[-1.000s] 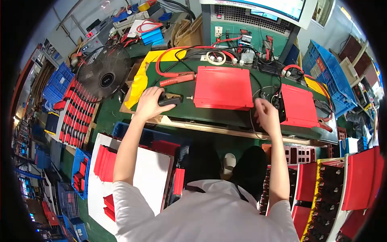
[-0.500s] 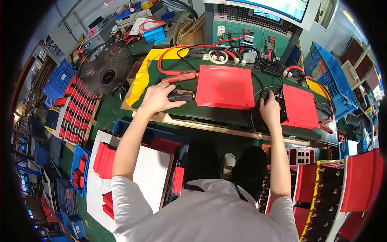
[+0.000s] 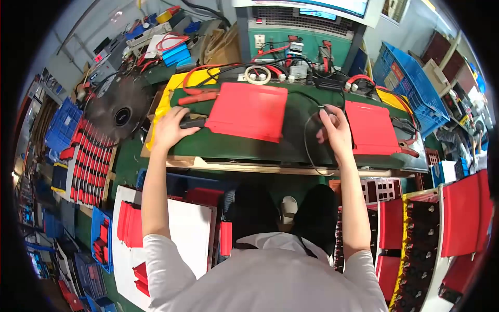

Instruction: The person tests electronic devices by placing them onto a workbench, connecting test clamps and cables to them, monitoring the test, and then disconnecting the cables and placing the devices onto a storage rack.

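Observation:
My left hand (image 3: 170,130) is closed around the black clamp (image 3: 191,123) at the left side of a flat red metal box (image 3: 248,111) on the green bench. A red clamp (image 3: 198,96) lies just behind the black one, close to that box's left edge. Over the gap between the boxes, my right hand (image 3: 337,130) has thumb and forefinger pinched at a thin black cable (image 3: 307,136), which loops down past the bench's front edge. The exact part in this pinch is hard to make out. A second red box (image 3: 372,128) stands right of this hand.
Cables and a white ring (image 3: 258,75) crowd the bench's back below a monitor (image 3: 332,8). A fan (image 3: 120,109) stands at left, a blue crate (image 3: 410,83) at right. Red panels (image 3: 129,223) lie on a white board (image 3: 189,223) left of my legs.
The left red box has slid left and turned slightly, with my left hand at its clamp, widening the gap to the other box. My right hand has lifted slightly. The whole view has shifted.

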A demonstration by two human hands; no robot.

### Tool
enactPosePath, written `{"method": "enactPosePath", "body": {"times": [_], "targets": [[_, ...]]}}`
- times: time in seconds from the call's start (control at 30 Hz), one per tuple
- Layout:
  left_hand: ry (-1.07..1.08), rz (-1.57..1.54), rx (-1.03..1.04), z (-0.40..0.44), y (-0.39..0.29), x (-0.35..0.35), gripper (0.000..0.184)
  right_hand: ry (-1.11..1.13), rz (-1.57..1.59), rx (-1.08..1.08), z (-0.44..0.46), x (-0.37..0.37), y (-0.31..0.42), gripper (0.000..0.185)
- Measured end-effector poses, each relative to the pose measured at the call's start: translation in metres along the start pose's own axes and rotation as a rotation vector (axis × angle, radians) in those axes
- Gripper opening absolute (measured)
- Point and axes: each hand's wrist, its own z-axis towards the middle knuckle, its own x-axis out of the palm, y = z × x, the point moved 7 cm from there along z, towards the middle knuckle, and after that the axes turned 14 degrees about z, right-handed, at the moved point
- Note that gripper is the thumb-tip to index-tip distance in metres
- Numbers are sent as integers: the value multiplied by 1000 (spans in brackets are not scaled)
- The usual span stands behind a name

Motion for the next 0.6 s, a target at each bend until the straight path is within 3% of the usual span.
{"method": "enactPosePath", "body": {"times": [0.03,0.13,0.17,0.2,0.3,0.43,0.6], "targets": [[-19,-34,-11,-1,9,7,69,12,146,21,-3,4,5,47],[-81,-96,-126,-7,22,21,73,58,142,16,2,9,2,46],[-109,-73,-135,-10,19,20,74,40,115,-1,1,12,1,53],[-135,-45,-146,-11,18,15,75,34,53,13,6,12,-9,65],[-136,-11,-141,-13,17,15,76,224,-332,-103,20,36,-20,76],[-129,-38,-144,-12,19,17,77,174,-494,-304,22,63,-21,69],[-132,-26,-140,-12,20,20,77,218,-566,-315,22,84,-27,59]]}}
